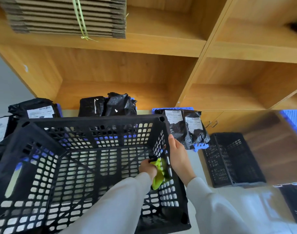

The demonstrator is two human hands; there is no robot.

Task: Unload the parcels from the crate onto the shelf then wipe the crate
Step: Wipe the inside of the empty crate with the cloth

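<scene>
- Your left hand [146, 168] was inside the black crate [86, 120], fingers curled tight round a bunched yellow-green cloth [158, 174], which hung against the inner face of the crate's right wall.
- Your right hand [178, 156] gripped the top rim of that same right wall, thumb on the inner side and the back of the hand on the outside; how the other fingers lay was hidden.
- Both of your arms wore pale grey sleeves [120, 205] that came in from the bottom of the view.
- The crate stood in front of you with its lattice floor showing and nothing resting on it apart from your hand and the cloth.
- Black-wrapped parcels sat beyond the crate, at the foot of the wooden shelf [200, 53]: one with a white label at the left [34, 108], a pair in the middle [108, 105], and two labelled ones at the right [185, 127].
- Those parcels rested on blue plastic trays [200, 146]; whether the trays stood on the shelf's lowest board or on the floor could not be told.
- A tied stack of flattened cardboard [64, 16] lay on an upper shelf board.
- A second black crate [232, 159] lay on the pale floor to your right, well apart from the first.
</scene>
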